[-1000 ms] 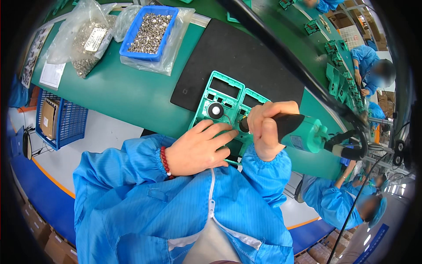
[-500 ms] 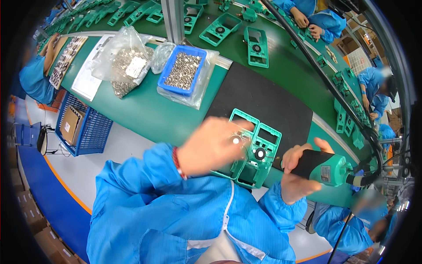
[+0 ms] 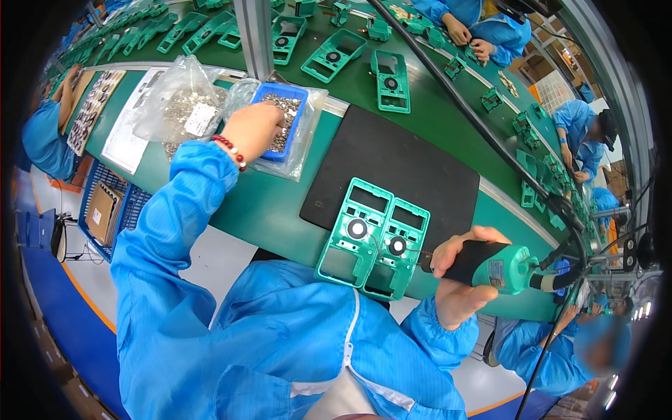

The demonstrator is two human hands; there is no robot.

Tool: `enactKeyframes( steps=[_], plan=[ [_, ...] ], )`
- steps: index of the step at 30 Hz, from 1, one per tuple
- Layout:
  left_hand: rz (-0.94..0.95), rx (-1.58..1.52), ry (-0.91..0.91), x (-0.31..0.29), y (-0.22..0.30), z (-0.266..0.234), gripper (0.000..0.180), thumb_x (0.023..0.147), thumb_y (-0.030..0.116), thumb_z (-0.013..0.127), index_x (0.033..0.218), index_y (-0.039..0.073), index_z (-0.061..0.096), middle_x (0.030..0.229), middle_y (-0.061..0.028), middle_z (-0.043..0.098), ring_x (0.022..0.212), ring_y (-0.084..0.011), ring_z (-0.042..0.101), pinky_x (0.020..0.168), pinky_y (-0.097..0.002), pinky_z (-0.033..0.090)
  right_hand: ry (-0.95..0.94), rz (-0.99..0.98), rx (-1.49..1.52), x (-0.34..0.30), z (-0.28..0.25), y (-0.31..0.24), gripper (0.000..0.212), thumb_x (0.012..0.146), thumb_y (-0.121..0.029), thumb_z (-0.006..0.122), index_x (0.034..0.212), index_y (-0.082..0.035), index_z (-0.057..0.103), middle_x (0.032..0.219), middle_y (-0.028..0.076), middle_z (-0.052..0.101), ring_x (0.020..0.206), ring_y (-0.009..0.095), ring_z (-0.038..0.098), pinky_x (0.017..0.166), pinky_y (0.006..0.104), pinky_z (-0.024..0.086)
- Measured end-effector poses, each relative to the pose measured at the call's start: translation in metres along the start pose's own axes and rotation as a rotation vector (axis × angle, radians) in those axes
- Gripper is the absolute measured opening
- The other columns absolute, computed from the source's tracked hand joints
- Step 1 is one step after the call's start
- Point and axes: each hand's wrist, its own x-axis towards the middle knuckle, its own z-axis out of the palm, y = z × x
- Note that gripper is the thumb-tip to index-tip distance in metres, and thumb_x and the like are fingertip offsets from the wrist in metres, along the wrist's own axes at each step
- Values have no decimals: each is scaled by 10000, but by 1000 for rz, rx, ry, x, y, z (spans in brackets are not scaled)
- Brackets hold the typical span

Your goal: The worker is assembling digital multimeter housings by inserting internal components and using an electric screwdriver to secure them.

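My left hand (image 3: 253, 131), a beaded bracelet at its wrist, reaches into a blue tray (image 3: 305, 98) of small metal screws (image 3: 283, 143). Its fingers are bent together over the screws; what they pinch is hidden. In my right hand (image 3: 456, 269) lies an electric screwdriver (image 3: 498, 267) with a black grip and green body, its front end pointing left. Two green plastic housings (image 3: 374, 238) lie side by side in front of me, each holding a round black speaker with a pale centre. The screwdriver's front end is just right of the right-hand housing.
A black mat (image 3: 399, 157) lies beyond the housings. Left of the tray stands a clear bag (image 3: 183, 105) of screws, near paper sheets (image 3: 126, 150). More green housings (image 3: 334, 56) lie on the far green surface, behind a metal post (image 3: 253, 42). Co-workers sit around, and a blue basket (image 3: 129, 206) stands at left.
My left hand has moved from above the housings to the screw tray, far left. My right hand keeps the screwdriver beside the housings. The whole view has shifted slightly.
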Motion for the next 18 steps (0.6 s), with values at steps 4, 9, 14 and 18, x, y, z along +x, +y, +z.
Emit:
enactKeyframes(
  steps=[4,9,14,18],
  plan=[
    [131,-11,300,-17,-2,-5,88,893,137,681,929,73,728,978,-90,648,905,-333,655,779,-441,528,-56,11,-34,9,-2,-7,593,848,-292,825,1254,-11,496,1089,200,642,934,252,657,753,355,556],
    [166,-31,478,-27,9,-14,78,878,108,701,908,44,668,938,-99,634,834,-343,640,718,-429,513,50,-113,18,26,13,-15,492,834,-131,777,1215,-18,487,1112,228,639,791,242,674,747,384,572],
    [240,-518,441,-55,63,-12,142,831,86,752,891,51,628,844,-98,602,778,-323,625,674,-420,492,-23,-62,177,37,25,-20,584,889,-443,761,1184,-24,482,891,167,645,510,144,525,479,279,469],
    [379,-751,275,-84,115,4,139,817,39,761,922,65,674,901,-53,652,863,-244,629,755,-358,454,-174,-90,301,40,38,-12,640,891,-593,706,1098,-29,485,852,164,629,499,114,490,437,236,425]
  ],
)
